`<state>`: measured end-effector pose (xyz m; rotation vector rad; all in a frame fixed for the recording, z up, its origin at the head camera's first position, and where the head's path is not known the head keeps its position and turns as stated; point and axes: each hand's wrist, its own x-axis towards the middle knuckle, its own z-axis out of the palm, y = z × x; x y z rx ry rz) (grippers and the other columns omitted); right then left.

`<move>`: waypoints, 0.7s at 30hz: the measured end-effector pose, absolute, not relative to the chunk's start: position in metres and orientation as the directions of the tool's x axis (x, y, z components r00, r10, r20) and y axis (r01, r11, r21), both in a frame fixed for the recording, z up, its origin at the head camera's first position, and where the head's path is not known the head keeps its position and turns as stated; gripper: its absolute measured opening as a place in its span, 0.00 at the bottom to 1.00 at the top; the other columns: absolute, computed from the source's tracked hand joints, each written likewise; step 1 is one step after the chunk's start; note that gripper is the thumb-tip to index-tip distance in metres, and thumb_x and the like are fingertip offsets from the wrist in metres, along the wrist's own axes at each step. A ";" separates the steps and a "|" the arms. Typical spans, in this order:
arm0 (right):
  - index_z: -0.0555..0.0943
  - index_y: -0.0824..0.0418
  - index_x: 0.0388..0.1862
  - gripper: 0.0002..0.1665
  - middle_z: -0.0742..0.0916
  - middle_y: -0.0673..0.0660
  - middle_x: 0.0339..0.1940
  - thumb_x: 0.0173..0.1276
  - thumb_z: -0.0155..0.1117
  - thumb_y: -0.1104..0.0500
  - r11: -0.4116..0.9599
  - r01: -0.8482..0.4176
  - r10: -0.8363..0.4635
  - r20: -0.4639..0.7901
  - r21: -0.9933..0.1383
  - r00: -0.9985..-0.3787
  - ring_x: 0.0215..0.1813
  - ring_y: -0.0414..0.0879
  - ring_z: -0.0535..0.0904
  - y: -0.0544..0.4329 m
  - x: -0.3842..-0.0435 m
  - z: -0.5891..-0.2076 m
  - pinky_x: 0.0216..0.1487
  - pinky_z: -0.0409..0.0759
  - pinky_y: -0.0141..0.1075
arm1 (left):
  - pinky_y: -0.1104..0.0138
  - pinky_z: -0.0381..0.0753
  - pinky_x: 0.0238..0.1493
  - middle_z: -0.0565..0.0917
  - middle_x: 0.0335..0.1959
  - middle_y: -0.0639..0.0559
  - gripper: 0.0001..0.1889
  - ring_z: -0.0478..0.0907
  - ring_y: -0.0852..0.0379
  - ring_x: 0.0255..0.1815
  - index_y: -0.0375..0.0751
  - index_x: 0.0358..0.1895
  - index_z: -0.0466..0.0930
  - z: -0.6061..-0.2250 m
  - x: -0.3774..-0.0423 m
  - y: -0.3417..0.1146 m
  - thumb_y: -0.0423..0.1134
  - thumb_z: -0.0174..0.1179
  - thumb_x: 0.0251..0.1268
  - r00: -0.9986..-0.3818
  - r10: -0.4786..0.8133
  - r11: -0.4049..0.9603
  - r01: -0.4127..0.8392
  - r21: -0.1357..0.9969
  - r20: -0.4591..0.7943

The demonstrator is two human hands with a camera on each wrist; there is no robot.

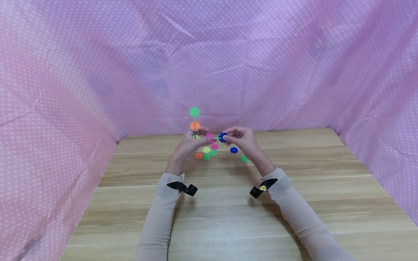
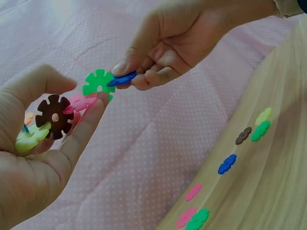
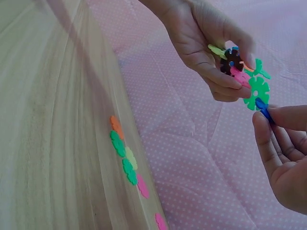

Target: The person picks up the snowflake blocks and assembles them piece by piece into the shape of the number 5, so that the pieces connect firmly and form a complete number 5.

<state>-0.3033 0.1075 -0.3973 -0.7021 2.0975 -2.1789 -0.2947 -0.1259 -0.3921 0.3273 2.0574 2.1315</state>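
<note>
My left hand [image 1: 187, 146] holds a chain of slotted plastic snowflake discs. The left wrist view shows a yellow disc [image 2: 33, 140], a brown disc [image 2: 47, 114], a pink disc [image 2: 82, 103] and a green disc [image 2: 91, 86] linked in it. In the head view, an orange disc [image 1: 195, 125] and a green disc at the top [image 1: 194, 111] rise above that hand. Thumb and fingers of my right hand [image 1: 244, 142] pinch a blue disc [image 2: 125, 78]. Its edge meets the green disc's rim; how deep it sits in a slot I cannot tell.
Loose discs lie near the table's far edge, among them a blue one [image 1: 233, 150], a green one [image 1: 244, 158], an orange one [image 1: 199, 155] and a pink one [image 1: 214, 146]. Dotted pink cloth [image 1: 209, 72] hangs behind and beside the wooden table [image 1: 222, 224].
</note>
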 end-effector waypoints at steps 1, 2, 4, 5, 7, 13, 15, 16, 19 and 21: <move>0.80 0.80 0.48 0.13 0.90 0.49 0.32 0.69 0.67 0.71 -0.093 -0.275 -0.326 0.290 -0.957 -0.900 0.32 0.39 0.86 0.107 -0.303 -0.398 0.38 0.88 0.32 | 0.60 0.86 0.57 0.78 0.49 0.47 0.22 0.82 0.47 0.52 0.36 0.58 0.73 -0.392 -0.294 -0.126 0.28 0.68 0.62 -0.963 0.262 -0.066 0.042 0.997 0.058; 0.80 0.80 0.48 0.13 0.90 0.50 0.32 0.69 0.67 0.71 -0.100 -0.272 -0.318 0.289 -0.957 -0.903 0.32 0.40 0.86 0.106 -0.303 -0.398 0.38 0.88 0.32 | 0.59 0.86 0.58 0.79 0.48 0.46 0.23 0.84 0.46 0.51 0.36 0.60 0.72 -0.392 -0.294 -0.125 0.27 0.67 0.63 -0.966 0.250 -0.093 0.049 0.994 0.071; 0.80 0.79 0.48 0.13 0.90 0.51 0.33 0.69 0.66 0.71 -0.120 -0.267 -0.304 0.291 -0.956 -0.907 0.33 0.40 0.87 0.104 -0.302 -0.399 0.40 0.89 0.33 | 0.58 0.86 0.58 0.81 0.46 0.46 0.26 0.86 0.46 0.49 0.36 0.63 0.70 -0.392 -0.294 -0.123 0.27 0.68 0.63 -0.971 0.215 -0.135 0.074 0.988 0.102; 0.80 0.78 0.48 0.12 0.89 0.51 0.33 0.69 0.66 0.71 -0.133 -0.265 -0.296 0.293 -0.955 -0.909 0.33 0.41 0.87 0.104 -0.302 -0.399 0.40 0.89 0.34 | 0.58 0.86 0.57 0.83 0.46 0.47 0.27 0.86 0.47 0.48 0.37 0.64 0.70 -0.392 -0.294 -0.121 0.27 0.68 0.63 -0.975 0.192 -0.150 0.082 0.985 0.110; 0.80 0.77 0.48 0.11 0.89 0.52 0.33 0.69 0.66 0.71 -0.161 -0.261 -0.283 0.298 -0.952 -0.912 0.33 0.41 0.88 0.102 -0.302 -0.399 0.41 0.89 0.34 | 0.59 0.86 0.57 0.85 0.44 0.48 0.28 0.87 0.49 0.47 0.36 0.65 0.70 -0.393 -0.294 -0.118 0.27 0.68 0.63 -0.979 0.157 -0.186 0.100 0.977 0.130; 0.80 0.76 0.47 0.10 0.89 0.50 0.32 0.69 0.66 0.72 -0.205 -0.250 -0.255 0.298 -0.946 -0.920 0.33 0.41 0.87 0.099 -0.302 -0.400 0.40 0.89 0.33 | 0.64 0.86 0.57 0.86 0.42 0.54 0.24 0.86 0.60 0.44 0.26 0.63 0.73 -0.398 -0.296 -0.108 0.26 0.66 0.65 -0.981 0.167 -0.266 0.052 0.963 0.099; 0.79 0.77 0.47 0.11 0.89 0.50 0.31 0.69 0.66 0.72 -0.202 -0.245 -0.250 0.292 -0.948 -0.923 0.33 0.41 0.87 0.097 -0.301 -0.401 0.40 0.89 0.33 | 0.63 0.86 0.57 0.86 0.42 0.55 0.23 0.86 0.60 0.44 0.25 0.63 0.74 -0.400 -0.297 -0.106 0.27 0.66 0.65 -0.981 0.177 -0.245 0.037 0.969 0.082; 0.79 0.78 0.48 0.11 0.89 0.50 0.31 0.69 0.66 0.72 -0.200 -0.244 -0.248 0.290 -0.949 -0.924 0.33 0.41 0.87 0.097 -0.301 -0.401 0.40 0.89 0.33 | 0.63 0.86 0.57 0.86 0.43 0.54 0.23 0.86 0.59 0.45 0.26 0.62 0.75 -0.401 -0.297 -0.106 0.28 0.67 0.65 -0.981 0.180 -0.229 0.035 0.973 0.078; 0.78 0.80 0.49 0.12 0.89 0.50 0.32 0.69 0.65 0.73 -0.197 -0.249 -0.243 0.293 -0.948 -0.925 0.34 0.41 0.87 0.094 -0.301 -0.401 0.41 0.89 0.35 | 0.58 0.85 0.59 0.86 0.44 0.52 0.22 0.86 0.51 0.48 0.28 0.60 0.77 -0.402 -0.298 -0.106 0.30 0.68 0.64 -0.979 0.192 -0.187 0.031 0.982 0.068; 0.78 0.81 0.49 0.13 0.89 0.50 0.32 0.68 0.65 0.74 -0.202 -0.253 -0.239 0.299 -0.946 -0.924 0.34 0.42 0.88 0.093 -0.300 -0.402 0.42 0.90 0.37 | 0.54 0.83 0.63 0.86 0.45 0.52 0.21 0.85 0.48 0.51 0.34 0.58 0.80 -0.402 -0.297 -0.106 0.34 0.70 0.63 -0.979 0.202 -0.140 0.014 0.990 0.042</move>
